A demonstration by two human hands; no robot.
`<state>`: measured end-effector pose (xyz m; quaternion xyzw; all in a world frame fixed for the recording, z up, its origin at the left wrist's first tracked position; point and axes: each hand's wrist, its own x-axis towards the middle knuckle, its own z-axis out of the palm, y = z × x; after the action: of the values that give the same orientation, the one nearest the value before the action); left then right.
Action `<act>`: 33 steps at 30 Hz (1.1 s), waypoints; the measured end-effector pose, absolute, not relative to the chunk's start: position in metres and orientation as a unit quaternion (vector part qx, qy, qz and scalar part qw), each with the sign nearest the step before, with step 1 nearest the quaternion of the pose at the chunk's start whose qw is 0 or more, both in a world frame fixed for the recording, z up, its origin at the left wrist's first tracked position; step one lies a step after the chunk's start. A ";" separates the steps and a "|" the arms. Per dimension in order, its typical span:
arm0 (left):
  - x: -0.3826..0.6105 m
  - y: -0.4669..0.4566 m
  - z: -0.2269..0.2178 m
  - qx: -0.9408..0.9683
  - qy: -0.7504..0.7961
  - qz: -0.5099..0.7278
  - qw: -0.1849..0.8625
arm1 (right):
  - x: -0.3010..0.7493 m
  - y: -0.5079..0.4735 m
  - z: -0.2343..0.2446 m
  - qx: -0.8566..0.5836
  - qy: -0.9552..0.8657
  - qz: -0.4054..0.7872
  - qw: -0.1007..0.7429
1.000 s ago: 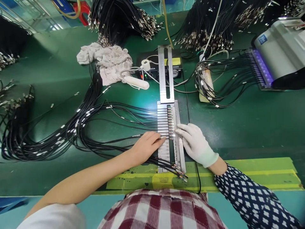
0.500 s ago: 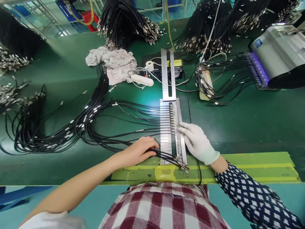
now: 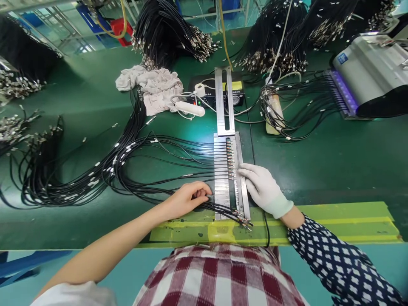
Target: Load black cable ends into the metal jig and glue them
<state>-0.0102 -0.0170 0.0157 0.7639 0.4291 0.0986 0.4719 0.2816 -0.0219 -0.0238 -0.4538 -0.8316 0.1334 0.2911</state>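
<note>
A slotted metal fixture [image 3: 223,178] lies on the green bench with several black cables [image 3: 178,157] seated across it, their metal connectors [image 3: 230,159] in a row. My bare left hand [image 3: 188,197] sits just left of the fixture, fingers curled and pinched on loose black cables [image 3: 219,207] that run toward the near edge. My right hand [image 3: 263,189] wears a white glove and rests on the fixture's right rail [image 3: 243,199], fingers stretched flat toward the connectors.
A second metal bar [image 3: 224,100] extends beyond the fixture over a black control box [image 3: 237,95]. A rag [image 3: 153,87] and a white handheld tool [image 3: 189,108] lie left of it. Cable bundles [image 3: 168,29] fill the back; a grey machine with violet light [image 3: 366,72] stands right.
My left hand has pulled back off the fixture to its left edge and curled onto the loose cables. The gloved right hand stays on the right rail.
</note>
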 end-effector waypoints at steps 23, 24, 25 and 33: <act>0.016 -0.022 -0.012 0.831 0.400 0.219 0.320 | 0.285 -0.022 -0.026 -0.469 -0.822 0.147 0.286; 0.016 -0.020 -0.012 0.830 0.396 0.233 0.317 | 0.285 -0.022 -0.026 -0.469 -0.823 0.145 0.285; 0.015 -0.018 -0.013 0.833 0.392 0.245 0.304 | 0.286 -0.022 -0.027 -0.470 -0.824 0.144 0.283; 0.009 -0.012 -0.017 0.915 0.339 0.219 0.024 | 0.286 -0.021 -0.027 -0.472 -0.823 0.138 0.283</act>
<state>0.0091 -0.0118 -0.0166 0.9147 0.3391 0.2185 0.0236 0.2855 -0.0210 -0.0274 -0.4720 -0.8232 0.1384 0.2834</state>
